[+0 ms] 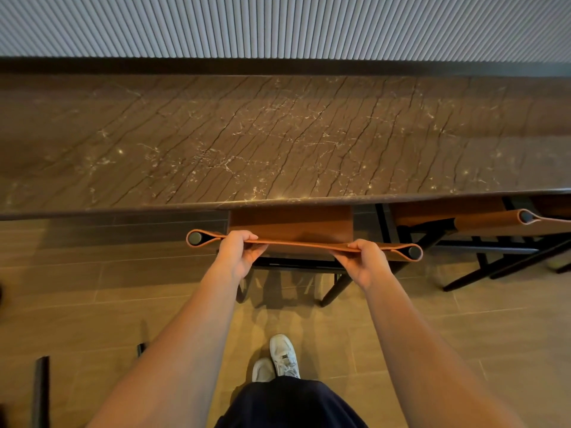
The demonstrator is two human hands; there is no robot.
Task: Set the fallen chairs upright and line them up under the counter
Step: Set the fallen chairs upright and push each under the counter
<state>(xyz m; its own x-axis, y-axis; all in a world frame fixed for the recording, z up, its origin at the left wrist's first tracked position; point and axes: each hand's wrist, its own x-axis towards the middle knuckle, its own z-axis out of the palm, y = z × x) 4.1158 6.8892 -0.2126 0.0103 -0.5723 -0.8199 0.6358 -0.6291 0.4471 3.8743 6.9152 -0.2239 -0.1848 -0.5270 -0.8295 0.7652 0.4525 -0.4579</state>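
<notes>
An upright chair (296,225) with a tan leather seat and black frame stands right in front of me, its seat partly under the dark marble counter (278,140). My left hand (239,253) grips the left part of its leather backrest strap (304,243). My right hand (363,261) grips the right part of the same strap. A second upright chair (494,222) of the same kind stands to the right, its seat tucked under the counter edge.
A ribbed grey wall (278,26) runs behind the counter. Black legs of something (41,390) lie at the lower left on the wooden floor. My white shoes (282,356) are just behind the chair.
</notes>
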